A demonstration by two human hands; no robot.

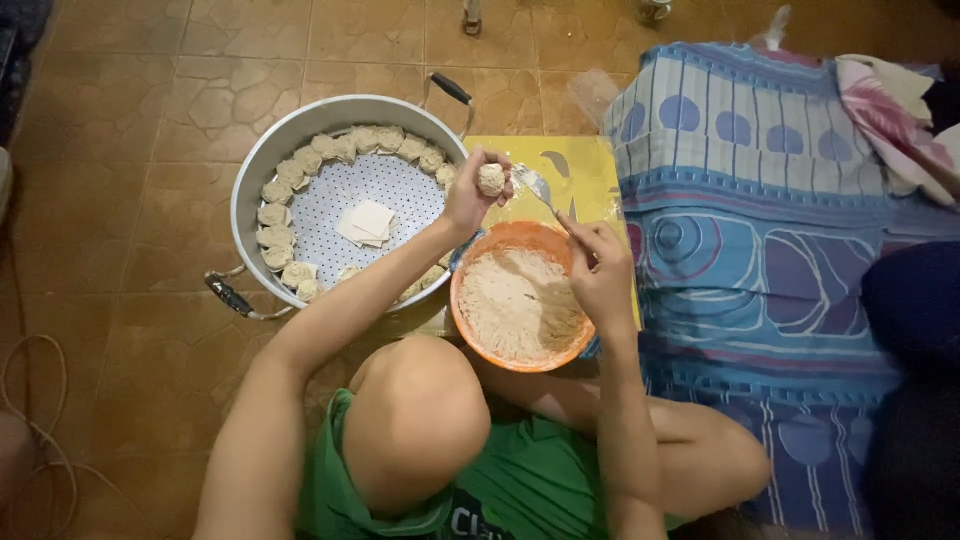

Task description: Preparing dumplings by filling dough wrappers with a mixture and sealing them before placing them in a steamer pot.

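Observation:
My left hand (470,195) holds a filled dumpling (490,179) upright between its fingers, above the right rim of a large metal steamer pan (262,150). My right hand (598,262) grips a metal fork (535,186) whose tines point at the dumpling. Under the right hand sits an orange bowl (470,325) of pale minced filling. Several finished dumplings (276,214) line the inside edge of the pan's perforated tray, and a small stack of square wrappers (366,222) lies in its middle.
I sit on a brown tiled floor (130,120) with my bare knee (418,405) raised in front. A yellow sheet (580,170) lies under the bowl. A blue patterned mattress (760,220) fills the right side. A white cable (40,400) loops at the lower left.

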